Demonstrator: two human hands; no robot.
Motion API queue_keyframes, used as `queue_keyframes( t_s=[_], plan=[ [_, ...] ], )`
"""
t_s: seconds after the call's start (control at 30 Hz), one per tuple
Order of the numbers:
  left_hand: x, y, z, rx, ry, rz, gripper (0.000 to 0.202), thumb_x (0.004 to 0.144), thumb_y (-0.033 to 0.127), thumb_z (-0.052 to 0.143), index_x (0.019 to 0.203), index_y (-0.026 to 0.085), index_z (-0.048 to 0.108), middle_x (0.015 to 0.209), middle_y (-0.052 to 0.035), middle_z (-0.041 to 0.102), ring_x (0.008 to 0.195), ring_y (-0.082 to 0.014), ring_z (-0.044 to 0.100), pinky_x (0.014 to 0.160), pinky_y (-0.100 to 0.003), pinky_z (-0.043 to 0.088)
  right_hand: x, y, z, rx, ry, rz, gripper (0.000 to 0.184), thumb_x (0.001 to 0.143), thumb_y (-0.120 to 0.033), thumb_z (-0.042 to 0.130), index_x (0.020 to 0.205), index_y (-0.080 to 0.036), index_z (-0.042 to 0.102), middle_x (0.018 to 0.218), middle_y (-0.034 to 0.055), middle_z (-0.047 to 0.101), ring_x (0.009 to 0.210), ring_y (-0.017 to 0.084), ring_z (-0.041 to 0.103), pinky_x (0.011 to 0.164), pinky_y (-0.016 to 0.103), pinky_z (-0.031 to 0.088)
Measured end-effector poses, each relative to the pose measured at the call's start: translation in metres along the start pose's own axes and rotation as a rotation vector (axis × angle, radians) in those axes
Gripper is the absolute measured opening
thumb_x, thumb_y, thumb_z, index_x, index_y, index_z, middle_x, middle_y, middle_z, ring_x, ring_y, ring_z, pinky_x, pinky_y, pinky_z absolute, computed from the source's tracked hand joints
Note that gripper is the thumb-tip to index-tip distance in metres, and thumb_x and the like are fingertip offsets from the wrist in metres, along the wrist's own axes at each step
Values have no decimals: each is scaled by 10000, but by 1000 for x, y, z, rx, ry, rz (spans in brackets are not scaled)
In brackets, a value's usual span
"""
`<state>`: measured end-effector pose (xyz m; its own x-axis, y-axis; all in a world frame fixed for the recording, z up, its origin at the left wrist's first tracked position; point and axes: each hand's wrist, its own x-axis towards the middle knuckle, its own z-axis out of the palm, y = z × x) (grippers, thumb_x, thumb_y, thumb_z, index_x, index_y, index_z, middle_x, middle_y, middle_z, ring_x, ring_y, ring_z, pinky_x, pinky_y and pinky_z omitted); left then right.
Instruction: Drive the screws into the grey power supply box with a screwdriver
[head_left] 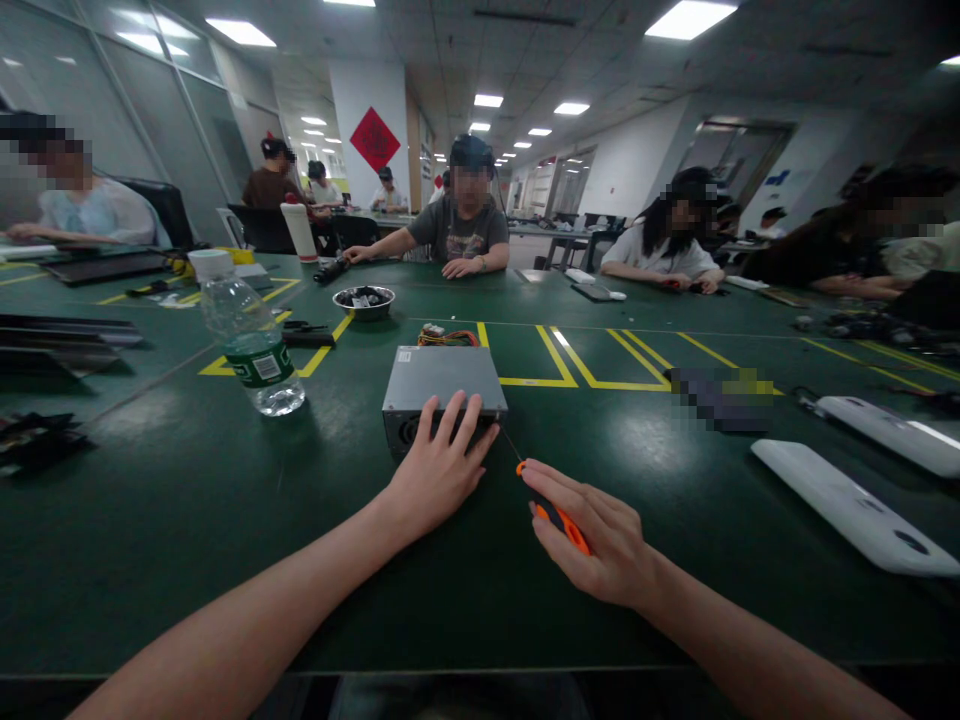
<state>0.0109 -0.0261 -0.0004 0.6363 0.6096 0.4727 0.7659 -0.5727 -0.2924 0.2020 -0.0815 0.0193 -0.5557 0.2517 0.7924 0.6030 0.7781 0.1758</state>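
A grey metal power supply box [442, 378] lies on the green table [225, 520] in front of me, with coloured wires [448, 337] trailing from its far side. My left hand [439, 465] rests on the box's near edge, fingers spread over its top and front face. My right hand [600, 535] is closed round an orange-and-black screwdriver [559, 520]. Its thin shaft points at the box's near right corner.
A water bottle [251, 340] stands left of the box. A metal bowl [364, 300] sits further back. Two white elongated covers [855, 515] lie at right. Dark trays [60, 340] are at left. Several people sit round the table's far side.
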Motion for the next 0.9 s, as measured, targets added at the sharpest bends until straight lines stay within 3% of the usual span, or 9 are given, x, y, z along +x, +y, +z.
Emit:
queue_keyframes(
  t_s=[0.27, 0.47, 0.57, 0.67, 0.77, 0.9],
  plan=[
    [0, -1, -2, -3, -6, 9, 489, 832, 367, 473, 1292, 210, 418, 1408, -160, 305, 1296, -346, 253, 1020, -564, 220, -4, 1, -2, -4, 47, -108, 140, 718, -22, 551, 813, -125, 550, 922, 158, 670, 948, 236, 627, 714, 288, 572],
    [-2, -8, -4, -126, 8, 24, 477, 798, 257, 523, 1267, 256, 435, 1429, -127, 265, 1317, -325, 212, 1032, -556, 201, -6, 4, -3, 72, 75, -113, 210, 697, -5, 562, 842, -154, 536, 1041, 139, 634, 1018, 240, 594, 743, 310, 570],
    [-2, -16, -6, -224, 22, 32, 375, 764, 139, 513, 1125, 235, 540, 1431, -111, 256, 1308, -291, 245, 1040, -500, 231, -7, 8, -3, 91, 100, -106, 282, 693, 11, 555, 917, -159, 533, 1089, 133, 616, 1035, 235, 585, 751, 315, 570],
    [-1, -25, -5, -281, 106, -102, 281, 810, 92, 384, 1031, 140, 550, 1382, -139, 344, 1236, -216, 373, 999, -382, 338, -6, 9, -1, 118, 119, -111, 340, 705, -1, 537, 1002, -164, 520, 1080, 124, 625, 1031, 229, 588, 751, 313, 571],
    [1, -31, 0, -287, 186, -188, 335, 844, 141, 347, 1156, 119, 466, 1345, -129, 413, 1226, -196, 393, 1012, -393, 327, -3, 6, 3, 156, 77, -106, 352, 738, -31, 507, 1073, -141, 503, 1008, 123, 655, 1003, 218, 604, 754, 302, 568],
    [1, -33, 6, -249, 173, -165, 429, 852, 190, 376, 1275, 121, 386, 1323, -116, 457, 1237, -209, 391, 1038, -421, 280, 5, 2, 9, 172, 17, -69, 376, 770, -66, 459, 1145, -91, 473, 917, 131, 679, 928, 203, 639, 748, 274, 564]
  ],
)
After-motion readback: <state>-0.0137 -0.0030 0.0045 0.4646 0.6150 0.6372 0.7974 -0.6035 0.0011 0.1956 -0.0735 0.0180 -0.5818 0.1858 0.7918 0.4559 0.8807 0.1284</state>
